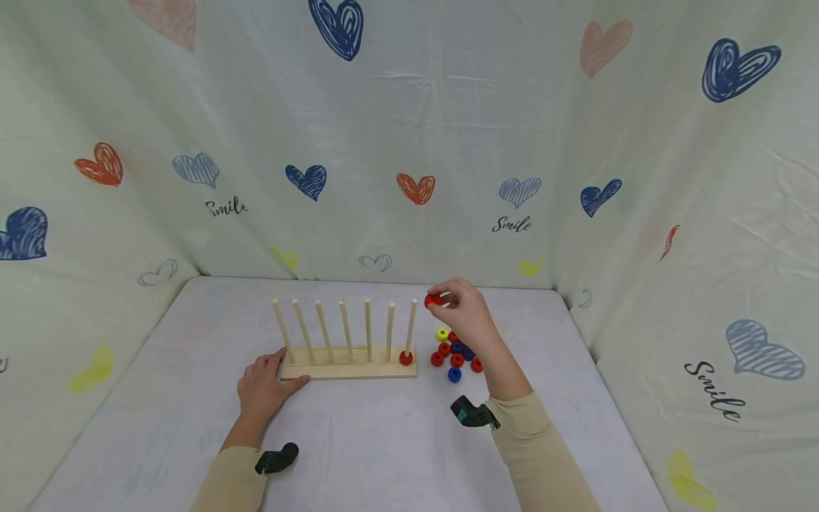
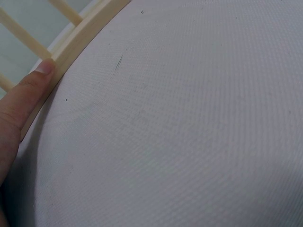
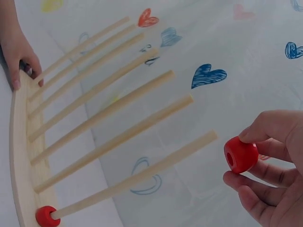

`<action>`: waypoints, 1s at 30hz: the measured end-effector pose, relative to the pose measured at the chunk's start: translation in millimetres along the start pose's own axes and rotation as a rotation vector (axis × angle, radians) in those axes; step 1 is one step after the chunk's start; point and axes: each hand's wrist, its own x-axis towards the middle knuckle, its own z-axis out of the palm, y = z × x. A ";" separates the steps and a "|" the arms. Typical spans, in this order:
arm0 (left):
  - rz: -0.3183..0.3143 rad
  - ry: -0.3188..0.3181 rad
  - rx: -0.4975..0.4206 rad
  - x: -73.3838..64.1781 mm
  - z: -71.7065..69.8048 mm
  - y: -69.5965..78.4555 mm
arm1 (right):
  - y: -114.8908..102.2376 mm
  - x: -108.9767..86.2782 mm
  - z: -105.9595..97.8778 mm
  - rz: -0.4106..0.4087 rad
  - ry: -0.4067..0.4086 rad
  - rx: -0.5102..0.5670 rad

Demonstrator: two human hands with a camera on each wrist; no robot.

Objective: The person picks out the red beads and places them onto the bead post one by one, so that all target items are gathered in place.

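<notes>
Tan sleeves [image 1: 230, 480], two, lie nearest; the left hand [image 1: 264, 387] grips the left end of one wooden rack [image 1: 352, 372], presumably light and stiff, best held by its base, not its seven slim pegs [image 1: 367, 327], one red bead [image 1: 406, 358] seated round the rightmost. Near that peg's tip, above the tabletop [image 1: 365, 441], a second red bead [image 1: 432, 301] is pinched by the right hand [image 1: 470, 313]; likely light, hard and slippery, best taken by its sides. Loose, right of the rack: one yellow bead [image 1: 442, 333], five red beads [image 1: 437, 359], at least three blue beads [image 1: 454, 374] visible.
</notes>
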 end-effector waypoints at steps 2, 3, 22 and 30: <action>0.004 0.001 0.000 0.3 0.3 -0.9 | -1.3 0.4 0.5 -0.009 -0.001 0.003; 0.005 0.002 0.000 0.5 0.5 -1.3 | -1.7 0.7 0.9 -0.012 -0.002 0.005; 0.002 0.018 0.004 -1.3 0.7 1.9 | -5.8 3.7 11.0 -0.103 0.005 0.054; -0.006 0.004 0.003 -1.4 -0.9 2.2 | -7.2 4.1 14.0 -0.096 0.008 0.055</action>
